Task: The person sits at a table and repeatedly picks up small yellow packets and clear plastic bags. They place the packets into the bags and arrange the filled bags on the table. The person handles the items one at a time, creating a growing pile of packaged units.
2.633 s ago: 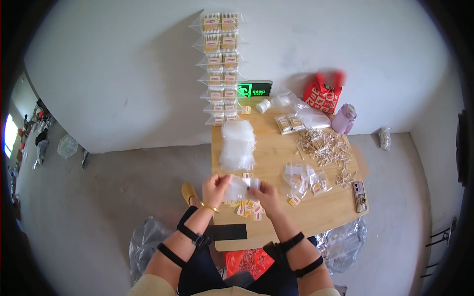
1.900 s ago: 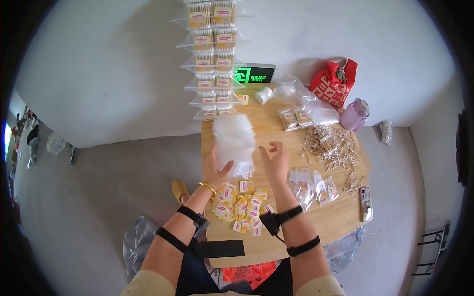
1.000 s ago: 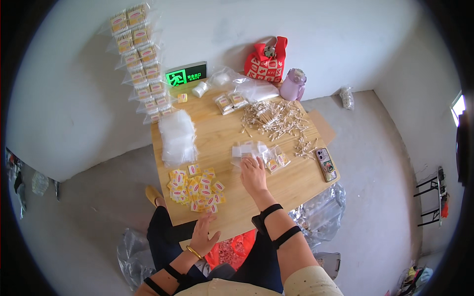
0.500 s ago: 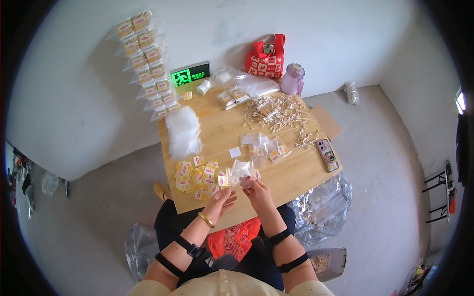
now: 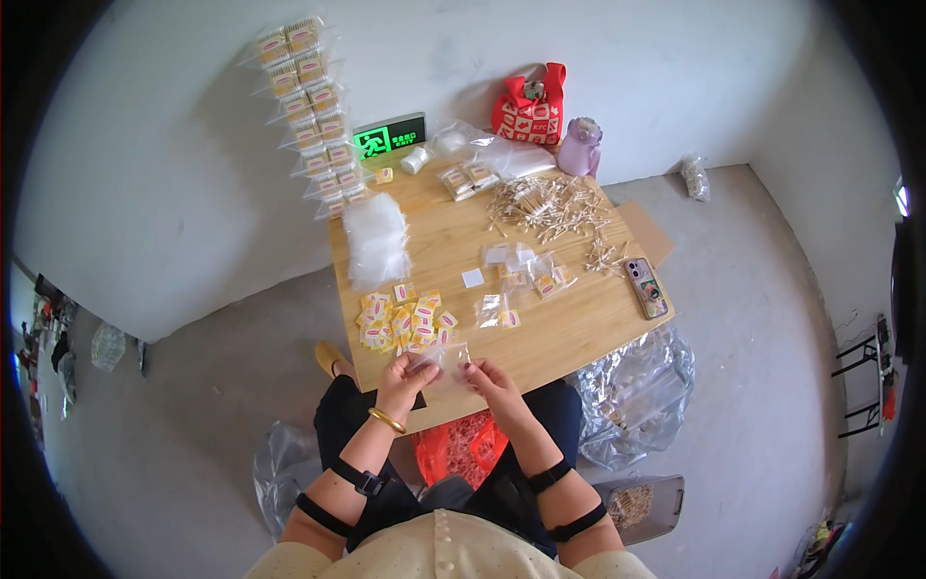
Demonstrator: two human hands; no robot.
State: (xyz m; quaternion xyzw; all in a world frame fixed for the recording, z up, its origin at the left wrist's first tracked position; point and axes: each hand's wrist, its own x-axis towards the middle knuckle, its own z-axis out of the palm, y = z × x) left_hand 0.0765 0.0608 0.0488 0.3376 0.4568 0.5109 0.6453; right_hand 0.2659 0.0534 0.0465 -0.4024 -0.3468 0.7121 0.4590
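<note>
Between my two hands, over the table's near edge, a small clear plastic bag (image 5: 446, 357) is pulled out flat. My left hand (image 5: 399, 382) pinches its left side, and my right hand (image 5: 492, 382) grips its right side with thumb and fingers. Just beyond my left hand lies a loose pile of small yellow-and-white cards (image 5: 400, 320). Another clear bag (image 5: 489, 311) rests on the wood past my hands, with a yellow-and-white card (image 5: 510, 318) at its right side. Further off are several clear bags with cards (image 5: 552, 281) and a blank white square (image 5: 472, 278).
A stack of empty clear bags (image 5: 376, 241) is on the table's left. Cotton swabs (image 5: 550, 207) are heaped at the far right, near a phone (image 5: 646, 288). Filled packs (image 5: 313, 116) rise in a tall stack, back left. A purple bottle (image 5: 580, 147) and red bag (image 5: 530, 108) stand behind.
Both hands have come nearer to me, with a clear bag now spread between them. A bag and card now lie on the table beyond. The whole view has shifted slightly.
</note>
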